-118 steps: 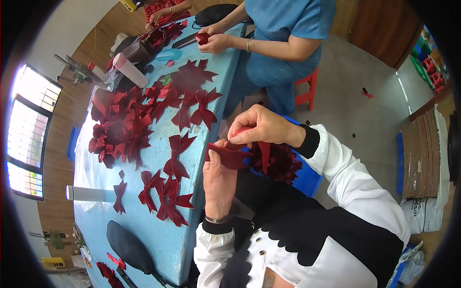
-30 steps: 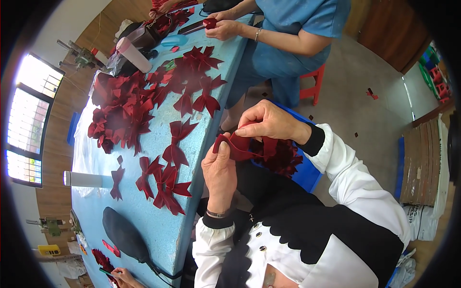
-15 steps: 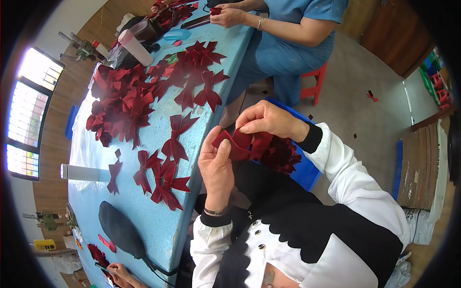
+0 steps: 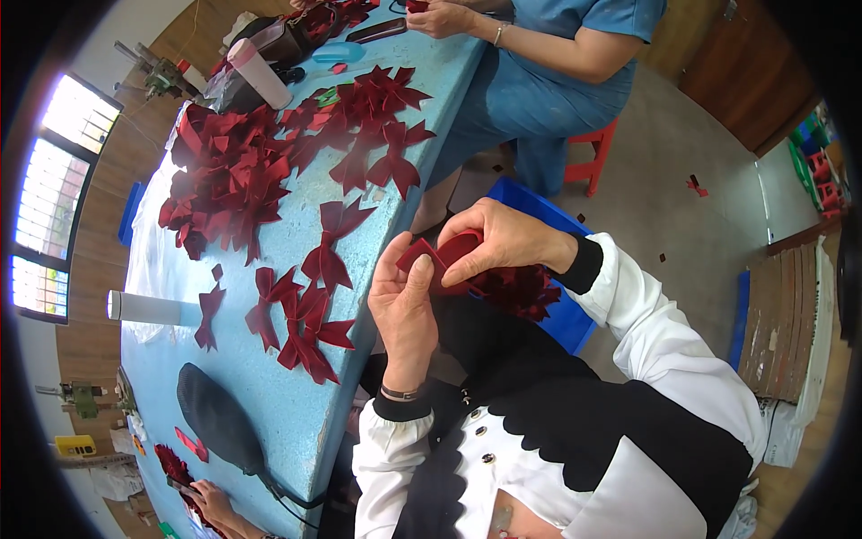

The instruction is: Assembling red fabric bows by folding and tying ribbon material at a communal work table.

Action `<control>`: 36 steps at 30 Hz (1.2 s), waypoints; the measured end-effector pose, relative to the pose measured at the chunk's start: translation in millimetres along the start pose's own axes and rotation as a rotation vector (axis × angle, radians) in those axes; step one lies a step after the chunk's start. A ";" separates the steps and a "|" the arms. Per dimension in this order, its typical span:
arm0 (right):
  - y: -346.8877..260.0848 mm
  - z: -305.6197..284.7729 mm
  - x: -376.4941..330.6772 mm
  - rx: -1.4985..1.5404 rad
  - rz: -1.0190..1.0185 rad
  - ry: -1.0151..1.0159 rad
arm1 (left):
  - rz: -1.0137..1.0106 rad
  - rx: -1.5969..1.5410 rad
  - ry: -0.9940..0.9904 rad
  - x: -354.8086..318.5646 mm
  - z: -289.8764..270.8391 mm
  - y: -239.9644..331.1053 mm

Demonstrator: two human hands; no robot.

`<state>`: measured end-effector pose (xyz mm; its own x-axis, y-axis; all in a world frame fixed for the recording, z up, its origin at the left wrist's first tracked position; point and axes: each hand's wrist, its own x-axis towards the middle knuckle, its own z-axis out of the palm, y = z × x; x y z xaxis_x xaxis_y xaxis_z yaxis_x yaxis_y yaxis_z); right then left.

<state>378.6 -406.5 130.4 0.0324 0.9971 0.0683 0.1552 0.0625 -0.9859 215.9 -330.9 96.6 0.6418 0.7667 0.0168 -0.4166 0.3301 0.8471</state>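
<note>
Over my lap, both hands hold a dark red velvet ribbon piece (image 4: 460, 244). My left hand (image 4: 404, 310) grips its left end, thumb on the near side and fingers behind. Coming in from the right, my right hand (image 4: 514, 241) pinches the other part, which curves into a loop under the fingers. Part of the ribbon is hidden by the fingers. Just below my right hand, more red velvet pieces (image 4: 525, 295) lie at a blue crate (image 4: 575, 331). Nearest my left hand on the table are several red velvet bows (image 4: 310, 334).
The light blue table (image 4: 269, 395) carries a big heap of red velvet pieces (image 4: 224, 171), a white cylinder (image 4: 144, 307), a dark oblong object with a cord (image 4: 217, 420) and a pink-capped bottle (image 4: 259, 74). Co-workers' hands (image 4: 444, 18) show at top and lower left. A red stool (image 4: 594, 154) stands beyond.
My right fingers have moved from pinching the ribbon's upper edge to wrapping over it, with the thumb lower. That part now bends into a loop. My left hand keeps its grip.
</note>
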 end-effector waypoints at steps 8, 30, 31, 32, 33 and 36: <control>-5.3 4.9 -1.4 0.139 0.131 0.040 | -0.012 0.000 0.020 -3.7 -2.3 -0.4; -17.0 -0.4 10.4 -0.104 0.226 -0.279 | -0.504 0.746 -0.459 14.8 -11.3 60.5; -17.6 -0.2 10.8 -0.132 0.224 -0.311 | -0.506 0.744 -0.461 14.3 -9.6 60.7; -17.4 0.7 11.1 -0.160 0.222 -0.344 | -0.530 0.773 -0.469 13.0 -7.2 61.1; -18.4 -0.3 11.6 -0.162 0.220 -0.339 | -0.548 0.808 -0.480 13.6 -2.4 63.0; -18.7 -1.6 13.1 -0.202 0.169 -0.405 | -0.553 0.880 -0.491 13.1 7.7 68.7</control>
<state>377.7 -394.6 150.0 -0.3075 0.9314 -0.1950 0.3708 -0.0714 -0.9260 200.7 -302.4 159.2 0.8592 0.2755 -0.4312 0.4701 -0.0923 0.8778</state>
